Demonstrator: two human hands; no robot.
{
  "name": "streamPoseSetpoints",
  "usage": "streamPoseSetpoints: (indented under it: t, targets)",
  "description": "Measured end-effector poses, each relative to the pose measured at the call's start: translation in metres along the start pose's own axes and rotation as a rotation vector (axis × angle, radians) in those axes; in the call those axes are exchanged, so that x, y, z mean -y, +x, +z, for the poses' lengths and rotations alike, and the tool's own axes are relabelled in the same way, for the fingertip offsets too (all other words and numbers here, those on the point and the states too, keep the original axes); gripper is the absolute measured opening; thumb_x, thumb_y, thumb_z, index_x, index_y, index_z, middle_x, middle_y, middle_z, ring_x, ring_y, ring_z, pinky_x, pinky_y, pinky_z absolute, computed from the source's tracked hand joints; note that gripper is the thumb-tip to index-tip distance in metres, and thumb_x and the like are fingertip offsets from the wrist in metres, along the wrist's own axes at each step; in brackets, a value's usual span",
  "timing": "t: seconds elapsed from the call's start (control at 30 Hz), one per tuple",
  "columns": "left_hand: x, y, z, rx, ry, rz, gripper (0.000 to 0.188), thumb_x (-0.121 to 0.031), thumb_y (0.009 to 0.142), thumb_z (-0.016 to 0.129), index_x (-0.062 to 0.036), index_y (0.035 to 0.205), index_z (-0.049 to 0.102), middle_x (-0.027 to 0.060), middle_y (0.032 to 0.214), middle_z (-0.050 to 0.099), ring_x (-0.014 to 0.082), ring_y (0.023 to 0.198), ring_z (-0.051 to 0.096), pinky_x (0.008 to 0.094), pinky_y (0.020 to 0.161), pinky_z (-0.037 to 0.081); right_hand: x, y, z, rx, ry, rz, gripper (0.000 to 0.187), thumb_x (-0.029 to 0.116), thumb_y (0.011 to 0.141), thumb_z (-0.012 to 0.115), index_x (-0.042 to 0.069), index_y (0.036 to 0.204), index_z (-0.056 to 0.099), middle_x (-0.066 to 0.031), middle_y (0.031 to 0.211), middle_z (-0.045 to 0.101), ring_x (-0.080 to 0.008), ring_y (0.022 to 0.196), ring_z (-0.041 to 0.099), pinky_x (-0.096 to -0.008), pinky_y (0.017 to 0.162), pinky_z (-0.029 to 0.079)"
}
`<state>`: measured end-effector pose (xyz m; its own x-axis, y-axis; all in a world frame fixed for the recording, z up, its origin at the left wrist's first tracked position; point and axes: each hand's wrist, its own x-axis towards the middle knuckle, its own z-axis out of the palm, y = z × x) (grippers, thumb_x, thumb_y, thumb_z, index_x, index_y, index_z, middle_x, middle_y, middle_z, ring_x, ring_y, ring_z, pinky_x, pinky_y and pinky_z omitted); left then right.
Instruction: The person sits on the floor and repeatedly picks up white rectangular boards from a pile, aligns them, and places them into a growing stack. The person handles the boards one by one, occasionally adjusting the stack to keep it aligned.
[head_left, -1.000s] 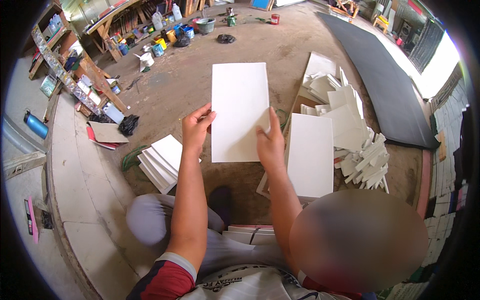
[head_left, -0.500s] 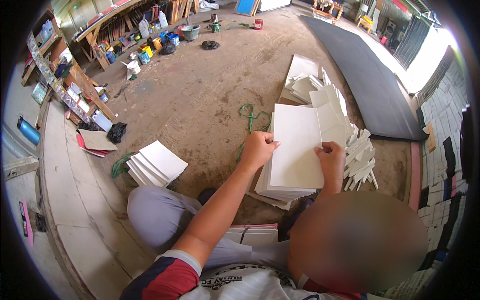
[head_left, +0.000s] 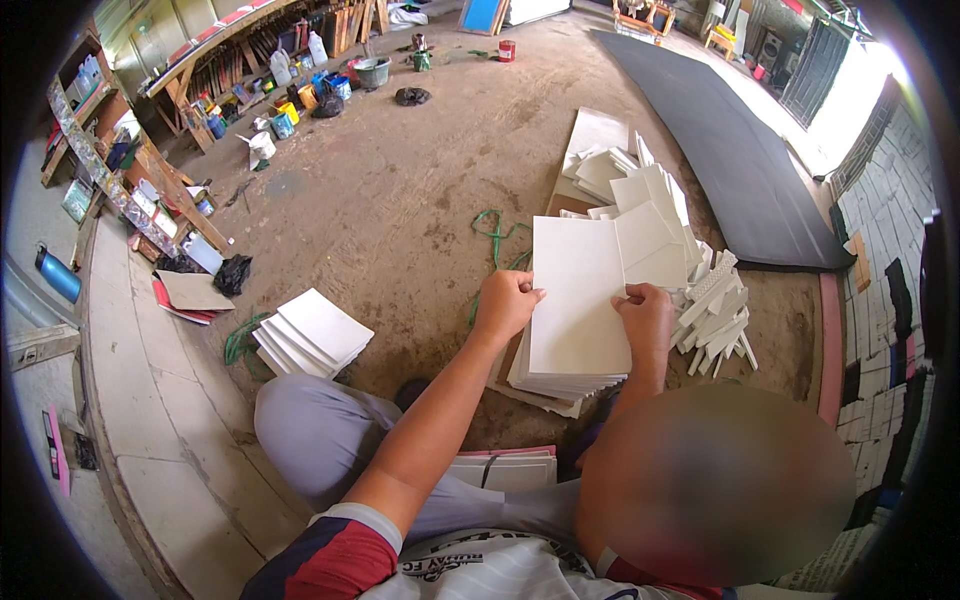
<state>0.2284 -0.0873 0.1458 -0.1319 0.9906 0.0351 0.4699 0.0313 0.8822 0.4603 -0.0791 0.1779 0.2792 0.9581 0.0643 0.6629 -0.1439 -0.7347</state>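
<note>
Tile (head_left: 578,295) between both hands' fingers (head_left: 527,296)

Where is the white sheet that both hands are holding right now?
In the head view, the white sheet lies right of centre on top of a stack of like sheets, left hand on its left edge, right hand on its right.

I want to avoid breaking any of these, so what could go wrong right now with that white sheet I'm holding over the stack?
The stack under the white sheet looks fanned and uneven at its near edge, so it may slide. The left hand and right hand grip only the sheet's side edges, so it could slip or tilt. The loose pile of white pieces crowds the right side, so a corner could catch there.
</note>
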Motion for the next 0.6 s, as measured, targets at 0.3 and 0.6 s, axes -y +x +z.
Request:
streamPoseSetpoints:
  t: [0.3, 0.6]
  targets:
    - [0.008, -0.002, 0.001, 0.036, -0.02, -0.033, 0.041, -0.017, 0.082, 0.082, 0.0031, 0.117, 0.076, 0.0175, 0.09, 0.077, 0.0246, 0.08, 0.074, 0.037, 0.075, 0.056, -0.005, -0.003, 0.006, 0.011, -0.07, 0.029, 0.036, 0.014, 0.076, 0.084, -0.003, 0.107, 0.077, -0.0201, 0.094, 0.075, -0.0369, 0.088, 0.073, -0.044, 0.082, 0.057]
    - [0.061, 0.03, -0.036, -0.183, -0.283, -0.206, 0.047, -0.027, 0.09, 0.081, 0.0081, 0.12, 0.071, 0.0113, 0.087, 0.074, 0.014, 0.068, 0.068, 0.0292, 0.058, 0.053, 0.091, -0.041, 0.071, -0.069, 0.423, -0.381, 0.033, 0.006, 0.095, 0.072, 0.0, 0.127, 0.068, -0.0142, 0.107, 0.071, -0.0221, 0.093, 0.07, -0.0332, 0.08, 0.057]
